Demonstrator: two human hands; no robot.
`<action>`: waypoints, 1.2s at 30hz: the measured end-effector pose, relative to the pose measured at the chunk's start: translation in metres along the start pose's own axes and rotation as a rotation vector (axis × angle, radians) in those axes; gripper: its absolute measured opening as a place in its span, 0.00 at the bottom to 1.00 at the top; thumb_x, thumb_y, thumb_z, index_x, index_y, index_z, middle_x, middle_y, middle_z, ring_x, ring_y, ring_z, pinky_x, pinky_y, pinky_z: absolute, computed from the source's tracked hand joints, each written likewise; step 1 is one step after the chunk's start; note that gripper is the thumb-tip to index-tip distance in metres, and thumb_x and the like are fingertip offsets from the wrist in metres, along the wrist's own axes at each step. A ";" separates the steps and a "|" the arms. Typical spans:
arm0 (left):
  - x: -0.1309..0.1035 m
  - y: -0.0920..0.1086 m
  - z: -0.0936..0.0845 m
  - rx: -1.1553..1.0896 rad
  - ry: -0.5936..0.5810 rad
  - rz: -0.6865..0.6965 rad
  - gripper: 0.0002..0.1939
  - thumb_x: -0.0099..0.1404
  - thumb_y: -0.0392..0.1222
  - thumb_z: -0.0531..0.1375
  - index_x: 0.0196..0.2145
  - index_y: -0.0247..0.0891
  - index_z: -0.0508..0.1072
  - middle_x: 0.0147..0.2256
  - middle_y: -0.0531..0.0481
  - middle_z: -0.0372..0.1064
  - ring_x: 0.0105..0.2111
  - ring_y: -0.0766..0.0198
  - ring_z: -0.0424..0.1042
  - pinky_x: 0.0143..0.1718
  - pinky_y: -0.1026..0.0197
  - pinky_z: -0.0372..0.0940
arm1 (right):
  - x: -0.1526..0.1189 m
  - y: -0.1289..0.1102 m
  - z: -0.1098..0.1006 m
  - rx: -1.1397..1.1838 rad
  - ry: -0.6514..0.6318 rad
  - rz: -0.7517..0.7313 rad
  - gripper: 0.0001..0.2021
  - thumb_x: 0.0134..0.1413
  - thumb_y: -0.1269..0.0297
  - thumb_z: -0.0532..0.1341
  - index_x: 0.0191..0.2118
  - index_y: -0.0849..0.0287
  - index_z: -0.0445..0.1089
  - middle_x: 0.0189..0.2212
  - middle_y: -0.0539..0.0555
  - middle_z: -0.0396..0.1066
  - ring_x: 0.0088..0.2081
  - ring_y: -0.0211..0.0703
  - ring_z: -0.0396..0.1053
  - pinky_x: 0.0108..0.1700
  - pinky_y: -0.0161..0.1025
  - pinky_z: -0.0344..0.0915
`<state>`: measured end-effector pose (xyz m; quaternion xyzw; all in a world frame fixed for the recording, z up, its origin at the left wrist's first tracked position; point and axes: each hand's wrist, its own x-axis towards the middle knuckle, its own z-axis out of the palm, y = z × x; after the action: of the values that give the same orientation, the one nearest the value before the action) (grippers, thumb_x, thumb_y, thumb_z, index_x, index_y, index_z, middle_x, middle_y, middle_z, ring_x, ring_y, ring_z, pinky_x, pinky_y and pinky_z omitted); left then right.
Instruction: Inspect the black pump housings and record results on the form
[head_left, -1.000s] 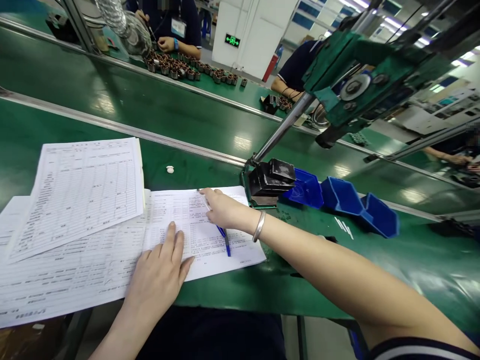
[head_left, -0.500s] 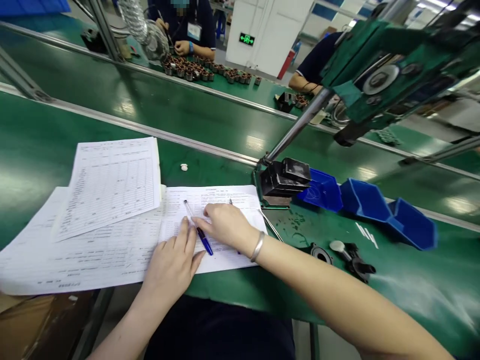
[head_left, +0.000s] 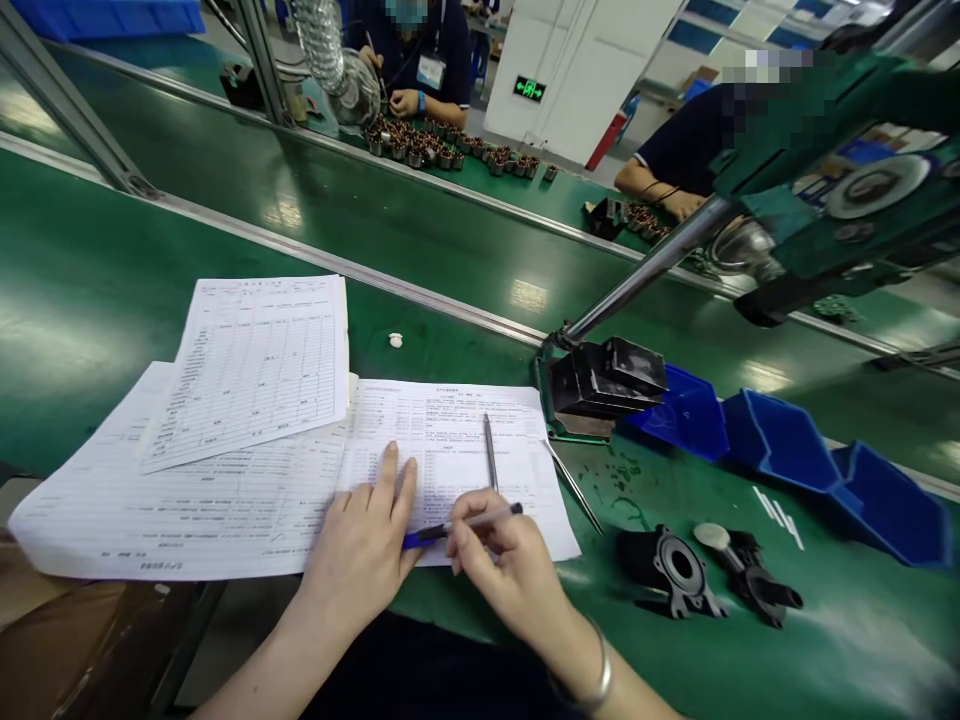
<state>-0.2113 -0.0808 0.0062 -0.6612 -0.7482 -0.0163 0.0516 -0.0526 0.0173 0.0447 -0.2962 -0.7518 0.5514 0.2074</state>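
Note:
A blue-capped pen is pinched in the fingers of my right hand, low over the right page of the open booklet. Its blue end reaches the thumb side of my left hand; whether the left thumb grips it is hard to tell. My left hand lies on the booklet with its fingers stretched out. A grey pen rests on the page just above my right hand. On the left part of the booklet lies a loose printed sheet.
Right of the booklet stand a green-based press with black blocks, a metal rod, black parts and blue bins. A small white piece lies behind the booklet. Two people sit across the bench near copper-wound parts.
My right hand has picked up the blue-capped pen from the page and drawn back toward me, uncovering the grey pen. The whole view has shifted slightly.

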 end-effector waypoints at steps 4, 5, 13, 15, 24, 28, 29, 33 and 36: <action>-0.002 -0.001 0.002 -0.028 -0.005 0.011 0.38 0.62 0.47 0.62 0.66 0.34 0.56 0.67 0.29 0.47 0.33 0.55 0.69 0.34 0.52 0.65 | -0.005 0.009 0.013 -0.036 0.031 -0.122 0.07 0.63 0.66 0.58 0.38 0.57 0.74 0.32 0.54 0.75 0.32 0.41 0.74 0.34 0.37 0.72; -0.002 -0.001 0.002 -0.022 0.000 0.017 0.38 0.62 0.47 0.62 0.66 0.34 0.56 0.67 0.29 0.46 0.33 0.56 0.69 0.34 0.52 0.65 | -0.004 0.008 0.013 -0.044 0.021 -0.162 0.06 0.63 0.66 0.59 0.39 0.56 0.75 0.34 0.54 0.76 0.35 0.42 0.75 0.37 0.38 0.73; -0.001 0.002 0.002 0.036 -0.005 0.028 0.34 0.64 0.46 0.58 0.65 0.32 0.58 0.66 0.26 0.47 0.30 0.57 0.69 0.32 0.52 0.65 | -0.004 -0.003 0.014 -0.143 0.104 -0.333 0.07 0.63 0.71 0.57 0.39 0.56 0.73 0.32 0.54 0.77 0.33 0.43 0.75 0.36 0.40 0.73; 0.000 0.004 0.001 0.035 -0.019 0.008 0.34 0.65 0.47 0.58 0.65 0.31 0.58 0.66 0.26 0.48 0.30 0.57 0.70 0.33 0.52 0.65 | -0.003 -0.004 0.014 -0.118 0.169 -0.278 0.08 0.63 0.70 0.57 0.34 0.56 0.72 0.29 0.53 0.76 0.29 0.41 0.73 0.32 0.39 0.72; -0.001 0.009 0.002 0.037 -0.053 -0.003 0.37 0.62 0.36 0.57 0.67 0.29 0.52 0.67 0.26 0.43 0.31 0.57 0.69 0.35 0.51 0.65 | 0.014 -0.006 -0.043 -0.214 0.522 -0.371 0.08 0.66 0.72 0.55 0.43 0.55 0.70 0.32 0.52 0.76 0.35 0.43 0.76 0.37 0.44 0.76; -0.002 0.008 0.007 0.028 -0.029 0.005 0.38 0.61 0.39 0.59 0.67 0.30 0.52 0.67 0.26 0.43 0.30 0.56 0.68 0.35 0.50 0.65 | 0.005 0.033 -0.033 -0.671 0.103 -0.284 0.09 0.64 0.75 0.54 0.45 0.57 0.65 0.58 0.62 0.67 0.64 0.55 0.58 0.63 0.65 0.57; -0.003 0.007 0.008 0.024 -0.021 0.009 0.39 0.61 0.39 0.59 0.67 0.30 0.52 0.67 0.26 0.43 0.30 0.56 0.68 0.35 0.49 0.65 | 0.001 0.042 -0.033 -0.712 0.093 -0.241 0.09 0.64 0.76 0.53 0.46 0.57 0.64 0.61 0.63 0.63 0.67 0.55 0.54 0.65 0.65 0.55; -0.004 0.007 0.011 0.015 -0.007 0.014 0.37 0.62 0.37 0.57 0.67 0.30 0.52 0.67 0.26 0.43 0.29 0.57 0.68 0.34 0.50 0.65 | -0.012 0.059 -0.045 -0.767 0.117 -0.162 0.15 0.63 0.80 0.48 0.50 0.58 0.60 0.66 0.65 0.55 0.69 0.53 0.48 0.63 0.61 0.60; -0.004 0.007 0.012 0.028 0.003 0.015 0.35 0.64 0.36 0.54 0.67 0.30 0.51 0.67 0.26 0.42 0.28 0.59 0.67 0.33 0.50 0.65 | -0.012 0.051 -0.049 -0.826 0.172 -0.188 0.14 0.61 0.80 0.51 0.47 0.57 0.60 0.65 0.64 0.57 0.69 0.57 0.47 0.62 0.63 0.60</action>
<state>-0.2048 -0.0825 -0.0067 -0.6659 -0.7434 -0.0063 0.0621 -0.0011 0.0548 0.0118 -0.3297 -0.9130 0.1562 0.1827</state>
